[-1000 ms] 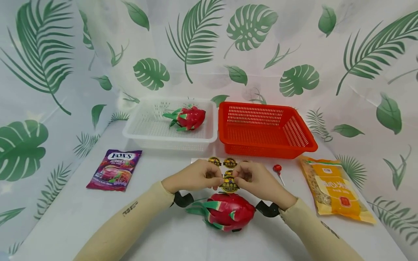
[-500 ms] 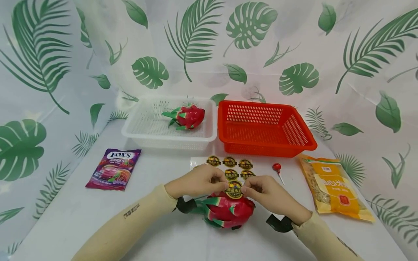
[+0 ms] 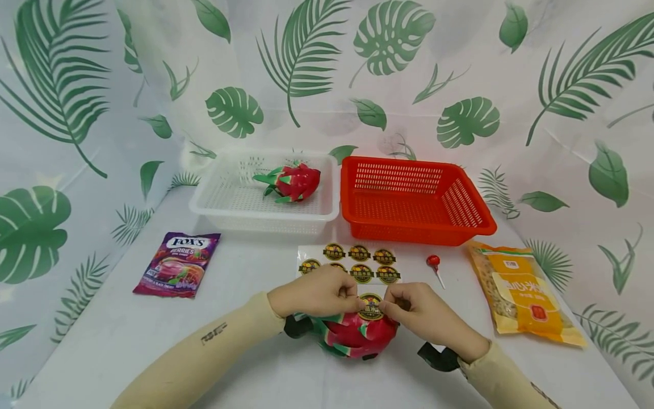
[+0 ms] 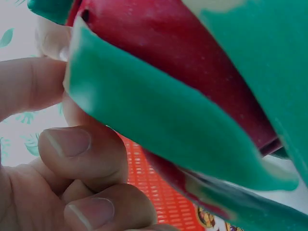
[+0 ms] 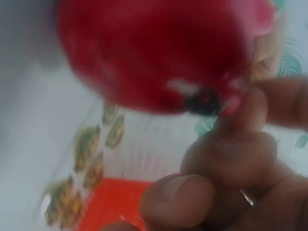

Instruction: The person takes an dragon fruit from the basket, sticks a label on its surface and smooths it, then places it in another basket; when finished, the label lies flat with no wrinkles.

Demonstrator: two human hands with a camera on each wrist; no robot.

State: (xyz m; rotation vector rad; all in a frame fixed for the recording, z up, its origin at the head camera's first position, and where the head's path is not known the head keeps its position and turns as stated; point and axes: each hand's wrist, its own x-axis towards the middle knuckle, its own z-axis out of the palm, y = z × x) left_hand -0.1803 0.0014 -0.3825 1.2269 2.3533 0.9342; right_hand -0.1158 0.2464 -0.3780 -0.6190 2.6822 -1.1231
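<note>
A second ago the sticker (image 3: pixel 370 307) hung just beyond the dragon fruit (image 3: pixel 357 338), over the near end of the sticker sheet (image 3: pixel 306 254); now it has come down toward the person and overlaps the top of the fruit, which lies on the counter (image 3: pixel 276 378) in front of the red basket (image 3: pixel 419 235) and the white basket (image 3: pixel 263 215). The hands' shift has uncovered more of the sheet, so its two rows of stickers show beyond the fingers, one partly hidden. For the work in hand, this looks like the point where the sticker is being lined up with the skin or laid on it; whether it already touches cannot be told, as neither wrist view shows it. As for pose, the left hand (image 3: pixel 319 292) pinches the sticker's left edge between thumb and forefinger, while the right hand (image 3: pixel 421 312) pinches the right edge in much the same way, the two facing each other across it. Both forearms reach in from the near edge, angled inward, and the wrist views, the right one blurred, show bent fingers close beside the fruit
</note>
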